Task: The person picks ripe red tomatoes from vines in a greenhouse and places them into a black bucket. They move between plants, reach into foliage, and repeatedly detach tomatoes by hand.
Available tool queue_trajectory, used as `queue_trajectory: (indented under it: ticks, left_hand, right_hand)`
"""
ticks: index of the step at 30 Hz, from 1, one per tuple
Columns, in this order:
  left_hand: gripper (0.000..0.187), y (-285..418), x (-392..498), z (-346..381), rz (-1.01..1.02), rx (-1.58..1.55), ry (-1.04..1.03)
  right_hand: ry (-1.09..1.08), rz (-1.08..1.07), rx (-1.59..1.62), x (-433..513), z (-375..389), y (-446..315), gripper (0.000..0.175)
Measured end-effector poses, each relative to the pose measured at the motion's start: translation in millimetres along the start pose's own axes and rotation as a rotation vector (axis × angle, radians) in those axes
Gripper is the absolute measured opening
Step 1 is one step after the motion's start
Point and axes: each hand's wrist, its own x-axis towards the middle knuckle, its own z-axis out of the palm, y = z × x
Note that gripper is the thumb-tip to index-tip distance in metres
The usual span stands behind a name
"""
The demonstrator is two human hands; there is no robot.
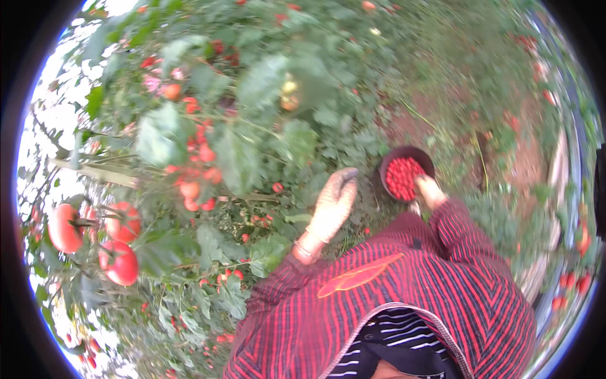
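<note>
My right hand [430,191] is at the near rim of a dark bucket [429,158], and its fingers appear to grip that rim. Small red cherry tomatoes [401,179] fill much of the bucket. To its left, my left hand [333,206] is held in the air beside the tomato plants, with nothing visible in it. Its fingertips look dark, and a band [303,248] circles the wrist. Leafy tomato vines [241,161] stand close to this hand, and a small red tomato [278,187] hangs left of it.
Large red tomatoes [118,263] hang close to the camera at the left. A pale stake or stem [97,173] crosses the foliage. Reddish soil [525,142] shows at the right, by a long pale strip [558,156]. More tomatoes [570,282] grow at the right rim.
</note>
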Motion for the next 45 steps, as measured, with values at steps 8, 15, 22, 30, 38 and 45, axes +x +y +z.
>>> queue_trajectory:
  ticks: [8,15,22,30,38,45]
  left_hand:
    - [0.035,25.7,0.4,-23.2,0.189,-0.114,0.094]
    - [0.084,144.2,-27.0,-38.3,0.686,-0.295,0.044]
    - [0.109,222.1,-30.9,-56.6,1.215,-0.058,0.45]
    - [0.107,201.9,-56.1,-186.1,1.46,0.383,0.206]
    - [0.106,204.4,-44.6,-224.7,1.473,0.548,0.001]
    - [0.105,200.1,-47.4,-226.4,1.518,0.556,0.005]
  right_hand:
    - [0.155,0.133,-0.17,-25.9,44.3,-62.9,0.041]
    - [-0.154,-1.02,-0.211,-163.6,173.4,-285.4,0.065]
    - [0.105,-1.978,-0.55,-293.8,208.8,-373.8,0.07]
    - [0.606,-2.003,-0.922,-392.8,278.1,-299.3,0.067]
    - [0.909,-1.841,-1.024,-429.0,299.4,-269.7,0.063]
    - [1.096,-1.756,-1.106,-471.8,296.0,-250.5,0.061]
